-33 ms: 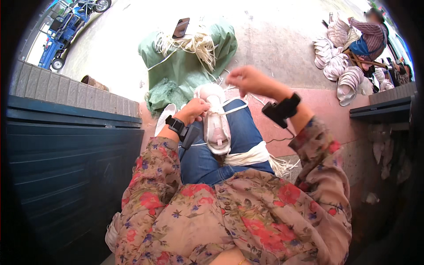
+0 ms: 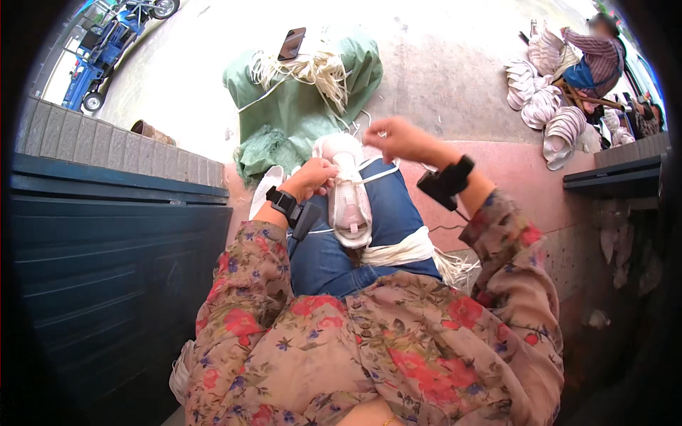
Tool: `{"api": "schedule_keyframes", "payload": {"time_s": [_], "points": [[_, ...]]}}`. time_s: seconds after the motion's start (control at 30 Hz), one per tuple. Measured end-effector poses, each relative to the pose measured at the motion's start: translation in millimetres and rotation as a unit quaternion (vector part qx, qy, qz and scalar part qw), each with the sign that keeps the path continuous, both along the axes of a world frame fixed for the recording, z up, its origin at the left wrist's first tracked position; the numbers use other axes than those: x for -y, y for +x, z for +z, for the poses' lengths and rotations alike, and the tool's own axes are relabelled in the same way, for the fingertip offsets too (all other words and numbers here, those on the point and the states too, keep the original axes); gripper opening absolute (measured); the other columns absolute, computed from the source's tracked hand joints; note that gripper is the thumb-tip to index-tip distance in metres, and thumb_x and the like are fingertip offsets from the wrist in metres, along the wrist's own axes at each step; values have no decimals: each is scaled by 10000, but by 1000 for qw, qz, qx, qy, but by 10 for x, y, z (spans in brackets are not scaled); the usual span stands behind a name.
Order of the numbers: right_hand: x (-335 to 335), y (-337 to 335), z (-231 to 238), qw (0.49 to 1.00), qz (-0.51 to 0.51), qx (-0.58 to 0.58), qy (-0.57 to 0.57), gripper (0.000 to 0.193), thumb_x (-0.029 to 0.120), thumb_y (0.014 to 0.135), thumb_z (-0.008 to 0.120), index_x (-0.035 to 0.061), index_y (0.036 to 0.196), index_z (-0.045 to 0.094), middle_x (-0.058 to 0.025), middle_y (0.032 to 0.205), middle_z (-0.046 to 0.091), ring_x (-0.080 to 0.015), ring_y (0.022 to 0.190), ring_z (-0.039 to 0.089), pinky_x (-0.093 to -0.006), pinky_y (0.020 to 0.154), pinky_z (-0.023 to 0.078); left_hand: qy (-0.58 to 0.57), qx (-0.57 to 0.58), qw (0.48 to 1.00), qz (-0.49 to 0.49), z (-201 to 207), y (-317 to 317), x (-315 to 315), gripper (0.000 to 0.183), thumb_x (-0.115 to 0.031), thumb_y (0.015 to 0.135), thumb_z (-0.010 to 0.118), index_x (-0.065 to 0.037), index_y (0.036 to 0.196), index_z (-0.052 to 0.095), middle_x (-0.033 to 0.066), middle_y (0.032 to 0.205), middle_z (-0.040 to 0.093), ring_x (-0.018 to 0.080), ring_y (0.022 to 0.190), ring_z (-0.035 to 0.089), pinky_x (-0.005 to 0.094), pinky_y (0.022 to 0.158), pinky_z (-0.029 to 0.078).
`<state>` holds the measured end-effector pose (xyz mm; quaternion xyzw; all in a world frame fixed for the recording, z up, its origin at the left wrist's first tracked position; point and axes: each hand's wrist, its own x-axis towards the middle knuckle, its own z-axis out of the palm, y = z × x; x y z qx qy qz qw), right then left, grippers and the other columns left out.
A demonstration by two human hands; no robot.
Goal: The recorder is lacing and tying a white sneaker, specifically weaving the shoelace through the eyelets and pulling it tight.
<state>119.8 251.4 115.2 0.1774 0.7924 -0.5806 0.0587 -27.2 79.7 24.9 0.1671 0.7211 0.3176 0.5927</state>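
A pale pink and white sneaker [image 2: 351, 209] rests on my jeans between the thighs, its toe pointing away from me. My left hand [image 2: 315, 177] is at the shoe's left side, its fingers pinched on the white shoelace [image 2: 346, 172] over the front part. One loose length of lace crosses from the shoe to the right knee. Above and right of the toe, my right hand [image 2: 405, 140] is raised with curled fingers, slightly blurred; whatever is between its fingertips is too small to make out. Each wrist wears a black strapped device.
Ahead, a green cloth [image 2: 284, 113] covers a stand with a bundle of cream laces [image 2: 323, 74] and a phone [image 2: 291, 44]. More laces [image 2: 401, 252] are tied round my right thigh. Blue panelling [image 2: 114, 270] flanks me at left. A person [image 2: 597, 60] sits far right beside stacked shoe parts [image 2: 563, 135].
My right hand and forearm have shifted slightly down and to the left, nearer the shoe. The left hand and the shoe look unmoved.
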Motion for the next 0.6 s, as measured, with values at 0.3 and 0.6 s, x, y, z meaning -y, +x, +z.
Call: {"api": "schedule_keyframes", "payload": {"time_s": [0.3,0.6], "points": [[355,-10,-1046,995,32,92,11,236,219,817,499,11,886,585,-105,693,592,-186,581,569,-306,569,458,112,63,991,45,-91,54,104,110,-147,827,530,-64,893,503,4,735,536,60,582,493,175,452,381],[495,254,-960,965,130,37,223,221,205,814,456,15,846,563,-204,792,590,-369,777,561,-423,681,439,106,-146,983,46,-209,127,160,145,-105,745,578,-7,847,543,30,674,538,79,488,480,204,398,378]]}}
